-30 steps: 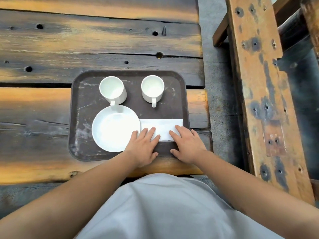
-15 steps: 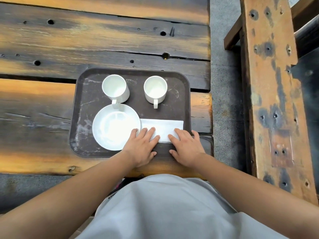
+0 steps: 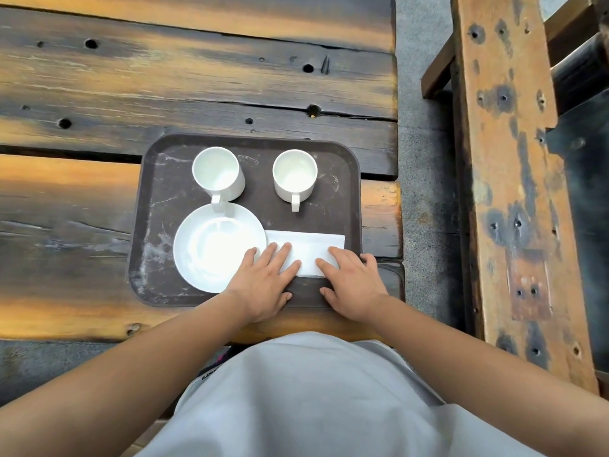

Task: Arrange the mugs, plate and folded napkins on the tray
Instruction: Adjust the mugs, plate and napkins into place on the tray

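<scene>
Pressing the white folded paper napkin (image 3: 306, 250) flat at the near right corner of the dark brown rectangular plastic tray (image 3: 158, 206).

Left hand (image 3: 263, 285) and right hand (image 3: 351, 285) both spread open, palms down, fingertips on the napkin's near edge, gripping nothing. Risk, as a judgement: dragging or creasing the thin paper on lift-off, or nudging the round white ceramic plate (image 3: 211, 249), touching the napkin's left end. Left white ceramic mug (image 3: 217, 174), handle over the plate's far rim, and right white ceramic mug (image 3: 294, 176) upright along the far edge, well clear. Tray near the right end of the weathered plank tabletop (image 3: 197, 77).
</scene>
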`<state>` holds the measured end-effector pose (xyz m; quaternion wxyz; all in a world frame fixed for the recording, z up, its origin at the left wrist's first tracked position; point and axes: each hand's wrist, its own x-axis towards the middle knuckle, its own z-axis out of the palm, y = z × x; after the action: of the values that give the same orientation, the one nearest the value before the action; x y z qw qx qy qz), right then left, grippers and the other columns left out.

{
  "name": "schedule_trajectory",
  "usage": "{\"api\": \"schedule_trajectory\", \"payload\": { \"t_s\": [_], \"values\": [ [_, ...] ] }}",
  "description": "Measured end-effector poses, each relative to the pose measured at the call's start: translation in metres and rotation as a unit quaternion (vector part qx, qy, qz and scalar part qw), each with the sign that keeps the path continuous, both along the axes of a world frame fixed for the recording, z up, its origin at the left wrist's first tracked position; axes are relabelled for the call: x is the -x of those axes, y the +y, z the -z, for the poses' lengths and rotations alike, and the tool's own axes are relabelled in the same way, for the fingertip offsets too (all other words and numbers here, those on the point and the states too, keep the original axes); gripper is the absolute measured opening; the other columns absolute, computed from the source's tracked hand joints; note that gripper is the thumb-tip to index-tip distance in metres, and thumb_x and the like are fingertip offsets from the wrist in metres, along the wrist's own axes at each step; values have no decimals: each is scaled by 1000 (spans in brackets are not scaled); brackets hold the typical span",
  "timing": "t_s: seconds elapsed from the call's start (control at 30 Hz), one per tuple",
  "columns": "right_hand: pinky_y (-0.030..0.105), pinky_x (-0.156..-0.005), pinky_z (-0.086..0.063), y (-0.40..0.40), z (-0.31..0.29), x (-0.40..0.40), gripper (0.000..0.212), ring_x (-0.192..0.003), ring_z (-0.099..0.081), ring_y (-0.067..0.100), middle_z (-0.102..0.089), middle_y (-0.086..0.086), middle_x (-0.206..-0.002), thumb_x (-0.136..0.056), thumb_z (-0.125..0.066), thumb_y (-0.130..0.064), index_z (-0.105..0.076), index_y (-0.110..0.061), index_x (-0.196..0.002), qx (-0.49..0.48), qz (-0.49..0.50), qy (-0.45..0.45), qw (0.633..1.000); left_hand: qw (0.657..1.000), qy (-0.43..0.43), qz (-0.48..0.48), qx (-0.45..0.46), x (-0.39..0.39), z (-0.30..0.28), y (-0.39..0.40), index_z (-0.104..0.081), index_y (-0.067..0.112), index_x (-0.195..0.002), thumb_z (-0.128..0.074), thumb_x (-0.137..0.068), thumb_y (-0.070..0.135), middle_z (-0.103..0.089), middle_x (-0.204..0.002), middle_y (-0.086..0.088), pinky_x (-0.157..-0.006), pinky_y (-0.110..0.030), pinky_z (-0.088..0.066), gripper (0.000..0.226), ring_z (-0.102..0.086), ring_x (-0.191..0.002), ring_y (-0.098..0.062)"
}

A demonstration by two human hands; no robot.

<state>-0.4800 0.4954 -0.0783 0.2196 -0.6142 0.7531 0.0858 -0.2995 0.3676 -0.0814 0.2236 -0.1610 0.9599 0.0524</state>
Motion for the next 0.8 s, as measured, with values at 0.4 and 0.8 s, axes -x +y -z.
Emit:
{"api": "schedule_trajectory", "payload": {
  "t_s": [0.4, 0.8],
  "values": [
    [50, -109, -13, 3, 5, 0, 61, -141, -20, 25, -24, 9, -156, -88, -46, -56, -33, -32, -143, -17, 0, -3, 1000, 1000, -24, 15, 14, 2, -2, -1, -15, 22, -148, -37, -92, 54, -7, -159, -17, -107, -59, -19, 68, -15, -142, -37],
    [51, -110, -13, 0, 0, -4, 61, -141, -19, 26, -21, 10, -157, -89, -46, -54, -31, -31, -143, -34, 2, -1, 999, 999, -24, 23, 7, 1, -4, -6, -15, 22, -148, -32, -93, 56, -9, -159, -17, -108, -60, -16, 67, -13, -143, -37]
  ]
}}
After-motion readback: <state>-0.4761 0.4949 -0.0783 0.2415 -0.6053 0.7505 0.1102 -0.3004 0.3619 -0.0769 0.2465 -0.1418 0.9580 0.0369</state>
